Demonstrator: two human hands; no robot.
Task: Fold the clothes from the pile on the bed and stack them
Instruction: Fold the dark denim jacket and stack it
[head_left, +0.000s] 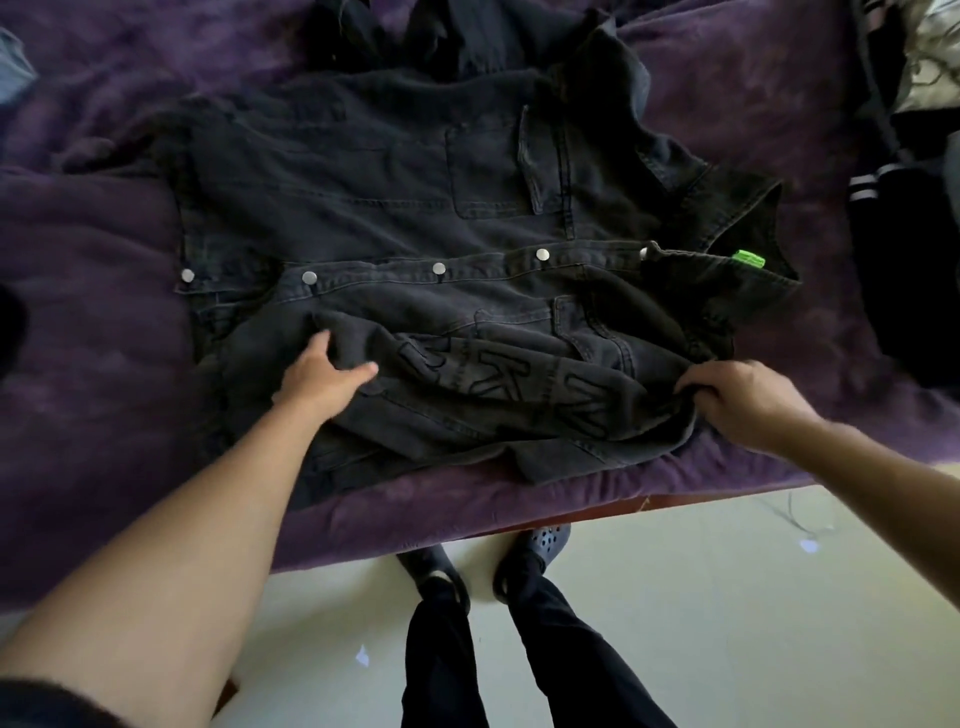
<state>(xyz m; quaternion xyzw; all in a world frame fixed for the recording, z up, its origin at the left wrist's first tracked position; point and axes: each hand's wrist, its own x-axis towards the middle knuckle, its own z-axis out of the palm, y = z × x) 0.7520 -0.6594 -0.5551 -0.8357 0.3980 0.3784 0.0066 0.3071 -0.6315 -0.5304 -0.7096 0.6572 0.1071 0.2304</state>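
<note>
black denim jacket (467, 218) lies spread on purple bed cover (93, 249), sleeve folded across. left hand (317, 371) presses flat, fingers loose; right hand (737, 400) grips near edge. folding early; dark clothes pile (904, 270) remains, no stack visible.

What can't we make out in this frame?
Head view only:
- Sleeve lettering: folds in the jacket swallow part of it, so it is unreadable.
- Green tag: print too small.
- Left hand: motion blur, so gripping or only pressing is unclear.
- Right hand: fingertips buried in the fabric it grips.
- Dark clothes at right: cut off by the frame edge, so the count is unknown.
</note>
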